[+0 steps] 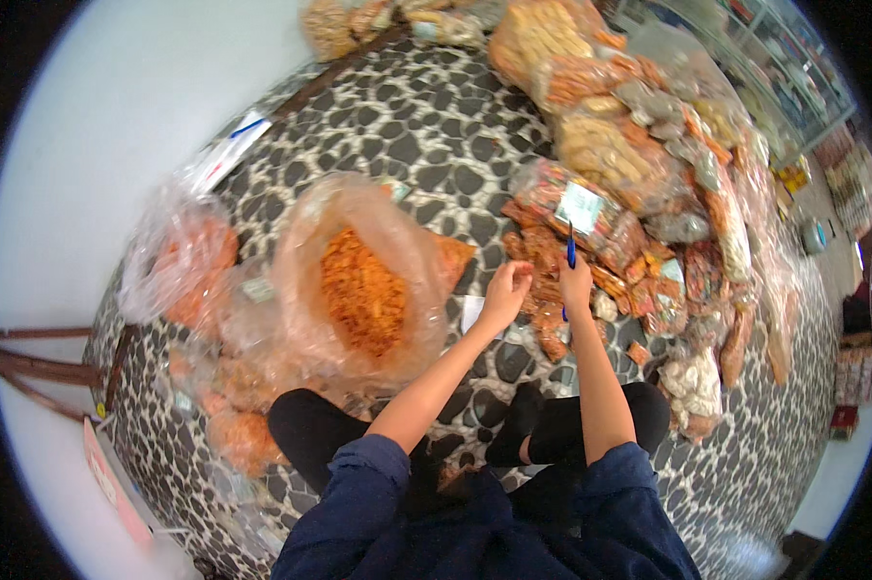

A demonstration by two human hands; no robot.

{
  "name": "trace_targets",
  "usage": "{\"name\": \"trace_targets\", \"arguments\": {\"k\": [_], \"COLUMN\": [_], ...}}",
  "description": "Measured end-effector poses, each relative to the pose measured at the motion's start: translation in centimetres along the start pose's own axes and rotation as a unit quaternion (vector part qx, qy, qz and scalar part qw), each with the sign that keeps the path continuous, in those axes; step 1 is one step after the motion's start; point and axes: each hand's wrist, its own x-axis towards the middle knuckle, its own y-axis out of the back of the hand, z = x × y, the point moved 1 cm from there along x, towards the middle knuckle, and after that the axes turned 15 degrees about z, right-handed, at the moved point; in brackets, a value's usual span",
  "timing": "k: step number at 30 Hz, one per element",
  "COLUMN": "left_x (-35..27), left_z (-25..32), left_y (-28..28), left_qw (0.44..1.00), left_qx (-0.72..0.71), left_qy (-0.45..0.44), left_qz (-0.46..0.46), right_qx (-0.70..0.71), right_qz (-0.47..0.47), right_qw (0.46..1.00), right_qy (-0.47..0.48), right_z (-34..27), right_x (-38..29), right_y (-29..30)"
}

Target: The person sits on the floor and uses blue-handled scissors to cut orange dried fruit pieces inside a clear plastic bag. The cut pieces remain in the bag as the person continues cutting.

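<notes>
In my right hand [575, 281] is a slim blue-handled tool [571, 252] with a narrow dark tip pointing away from me; its exact kind is unclear. Beyond it lies a clear plastic bag of small colourful packets [544, 187] with a pale printed label [579, 207]. My left hand [507, 293] hovers left of a pile of small brown snack packets [548, 272], its fingers curled; whether they pinch anything is hidden. Left of both hands stands a large clear plastic bag [298, 268], its mouth wide, holding orange-red snack pieces [363, 293]. White paper [472, 313] lies below my left hand.
Large bags of snacks [602, 145] are heaped at the right and back. More filled bags [196, 254] lie at the left by the white wall [117, 145]. A glass display case [776, 65] stands far right. The floor [414, 130] has a black-and-white stone pattern.
</notes>
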Motion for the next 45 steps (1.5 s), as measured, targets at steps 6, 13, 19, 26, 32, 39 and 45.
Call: {"name": "trace_targets", "arguments": {"k": [6, 13, 19, 26, 32, 39, 45], "left_x": [0.2, 1.2, 2.8, 0.6, -2.0, -4.8, -4.8], "left_z": [-11.5, -13.2, -5.4, 5.0, 6.8, 6.1, 4.1], "left_y": [-10.4, -10.6, -3.9, 7.5, 16.5, 22.5, 23.7], "left_qw": [0.975, 0.982, 0.985, 0.883, 0.862, 0.9, 0.886], "left_qx": [0.179, 0.094, -0.011, -0.419, -0.46, -0.278, -0.231], "left_qy": [0.114, 0.157, 0.166, 0.194, 0.113, 0.013, -0.013], "left_qz": [-0.07, 0.051, 0.048, 0.081, 0.181, 0.335, 0.402], "right_qx": [-0.166, -0.185, -0.099, 0.265, 0.197, -0.111, -0.144], "right_qz": [-0.08, -0.087, -0.131, -0.34, -0.111, -0.181, -0.155], "right_qw": [0.983, 0.972, 0.982, 0.885, 0.902, 0.831, 0.793], "right_qy": [-0.024, -0.112, -0.092, -0.175, 0.367, 0.514, 0.571], "right_z": [11.8, 9.9, 3.5, -9.3, -16.8, -20.6, -20.0], "right_x": [1.1, 0.7, -0.3, -7.0, -14.6, -22.1, -23.9], "right_y": [-1.5, -2.6, -2.0, 0.0, -0.4, 0.9, -0.7]}}
